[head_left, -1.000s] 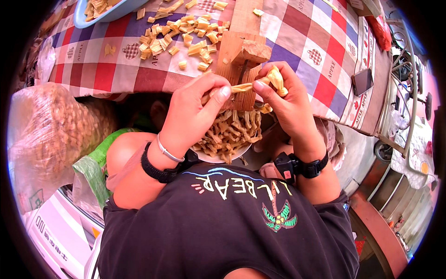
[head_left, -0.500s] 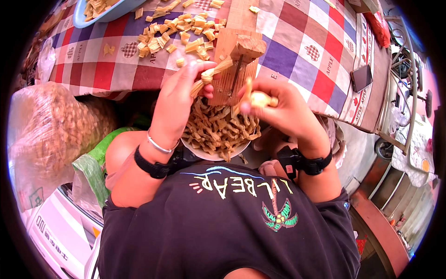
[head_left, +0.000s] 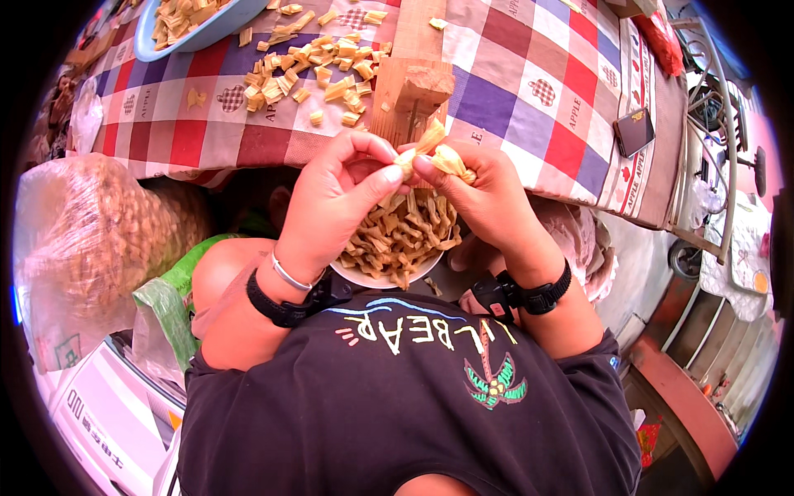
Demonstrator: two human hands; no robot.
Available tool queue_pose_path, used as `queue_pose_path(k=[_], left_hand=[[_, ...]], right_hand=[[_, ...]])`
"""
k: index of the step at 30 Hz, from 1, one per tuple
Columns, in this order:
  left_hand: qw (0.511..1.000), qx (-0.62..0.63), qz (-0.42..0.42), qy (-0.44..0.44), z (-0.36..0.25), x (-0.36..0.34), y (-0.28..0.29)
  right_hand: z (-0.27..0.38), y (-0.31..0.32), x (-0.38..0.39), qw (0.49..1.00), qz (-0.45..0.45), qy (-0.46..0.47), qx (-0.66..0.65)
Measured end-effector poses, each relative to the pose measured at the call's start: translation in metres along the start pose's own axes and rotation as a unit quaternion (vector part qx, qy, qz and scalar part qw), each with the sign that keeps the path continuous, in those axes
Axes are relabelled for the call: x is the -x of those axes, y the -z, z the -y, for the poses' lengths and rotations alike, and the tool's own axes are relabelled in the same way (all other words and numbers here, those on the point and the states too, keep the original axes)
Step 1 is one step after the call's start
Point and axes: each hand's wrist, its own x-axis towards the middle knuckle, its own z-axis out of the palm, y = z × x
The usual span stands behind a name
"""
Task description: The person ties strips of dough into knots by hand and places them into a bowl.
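Observation:
My left hand (head_left: 351, 178) is pinched on one end of a pale yellow fibrous strip (head_left: 430, 136). Close against it, my right hand (head_left: 480, 182) grips a folded pale yellow bundle (head_left: 449, 160); whether strip and bundle are one piece I cannot tell. Both hands meet over a white bowl (head_left: 376, 281) heaped with brown, twisted dried strips (head_left: 401, 236). Just beyond the fingers stands a wooden block fixture (head_left: 426, 83) on a plank, its lower part hidden by my hands. Short cut yellow pieces (head_left: 306, 66) lie on the table to its left.
A checked cloth (head_left: 513, 99) covers the table. A blue tub (head_left: 211, 33) of yellow pieces stands at the far left, a phone (head_left: 634, 132) near the right edge. Beside my left leg is a big clear bag (head_left: 99, 240) of brown lumps. A metal-framed cart (head_left: 724, 165) is at right.
My hands have come together over the near end of the wooden fixture. The yellow strip in the left fingers now meets the bundle in the right. The view has shifted slightly.

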Motion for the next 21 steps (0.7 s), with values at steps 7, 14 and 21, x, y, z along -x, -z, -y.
queue_pose_path(k=[7, 14, 21], left_hand=[[0.983, -0.174, 0.02, -0.051, 0.007, 0.002, 0.0], [0.967, -0.249, 0.026, -0.034, -0.008, 0.002, -0.001], [0.935, -0.33, 0.132, -0.009, -0.014, 0.003, 0.002]], right_hand=[[-0.005, 0.006, 0.0, 0.999, 0.042, 0.013, 0.012], [0.009, 0.009, 0.009, 0.985, 0.166, -0.048, 0.022], [0.005, 0.012, 0.012, 0.976, 0.201, -0.082, -0.022]])
